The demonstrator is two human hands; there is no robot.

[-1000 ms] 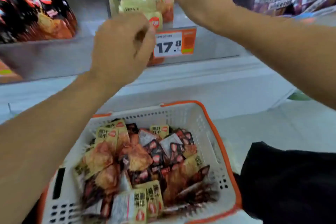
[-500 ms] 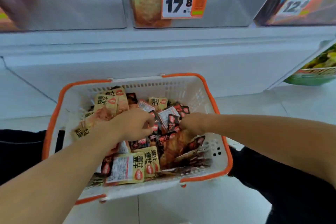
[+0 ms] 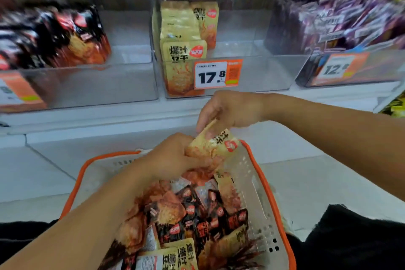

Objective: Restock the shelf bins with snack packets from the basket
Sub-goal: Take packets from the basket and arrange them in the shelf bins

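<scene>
Both hands have risen out of the basket [image 3: 265,184]: left hand [image 3: 173,158] and right hand [image 3: 230,112] pinch yellow packets [image 3: 215,144] above it; the middle bin [image 3: 252,81] beyond remains part-filled, many packets left.

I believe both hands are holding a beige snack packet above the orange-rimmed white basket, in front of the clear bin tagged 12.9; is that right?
Not quite: in the head view the left hand and right hand hold the beige snack packet above the orange-rimmed white basket, but the clear bin behind it is tagged 17.8 on the orange-and-white price tag.
</scene>
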